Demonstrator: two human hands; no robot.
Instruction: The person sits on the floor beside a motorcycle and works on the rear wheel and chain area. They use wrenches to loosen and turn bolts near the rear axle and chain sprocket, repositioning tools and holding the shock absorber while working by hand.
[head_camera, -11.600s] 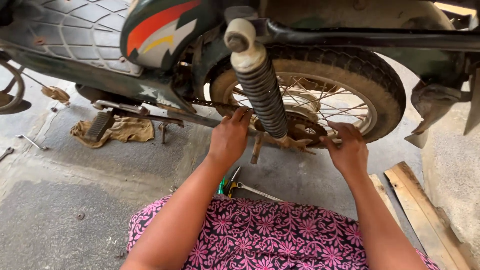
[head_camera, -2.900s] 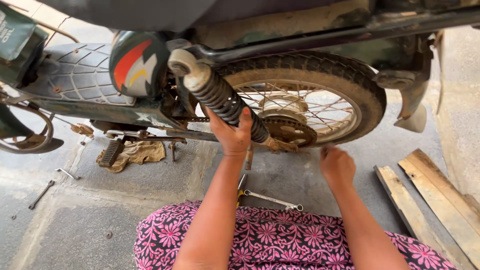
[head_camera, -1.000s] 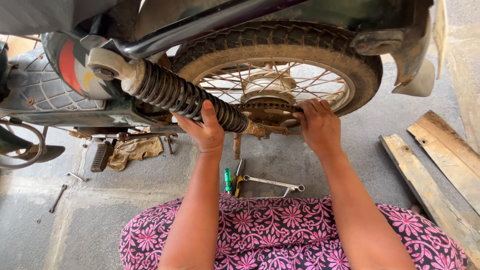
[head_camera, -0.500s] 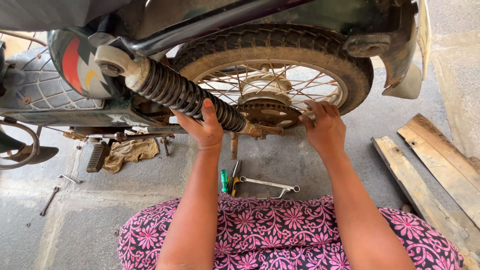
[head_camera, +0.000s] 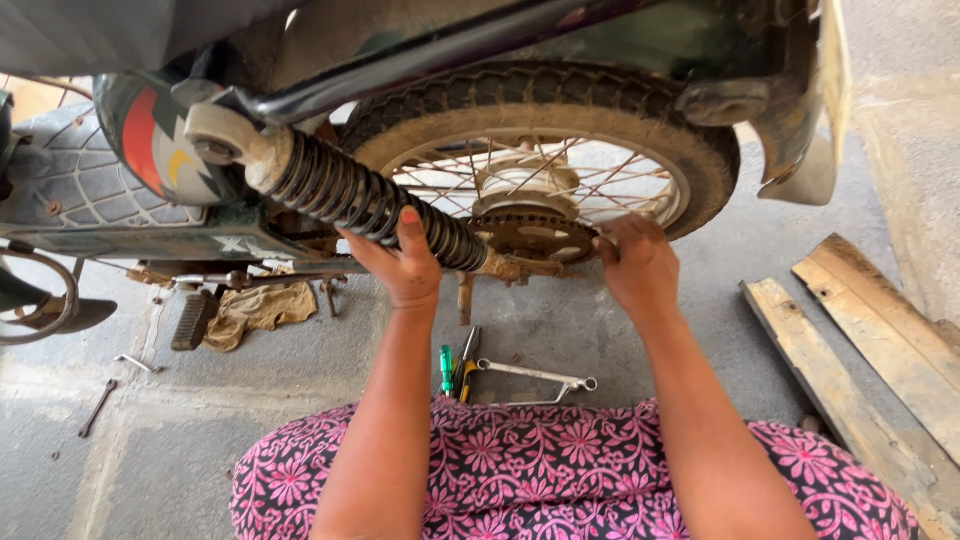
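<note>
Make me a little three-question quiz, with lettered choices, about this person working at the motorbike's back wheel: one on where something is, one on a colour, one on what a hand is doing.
1. Where does the spanner lie?
A. On the wooden planks
B. On the floor below the hands
C. On the wheel

2. What colour is the screwdriver handle?
A. Green
B. Red
C. Blue

3. What is the left hand doing?
A. Lying flat on the floor
B. Holding the rag
C. Closed in a grip on the shock absorber spring

Answers:
1 B, it rests on the concrete between the arms.
2 A, the handle shows bright green.
3 C, thumb and fingers wrap the black coil, while the right hand is at the sprocket.
</note>
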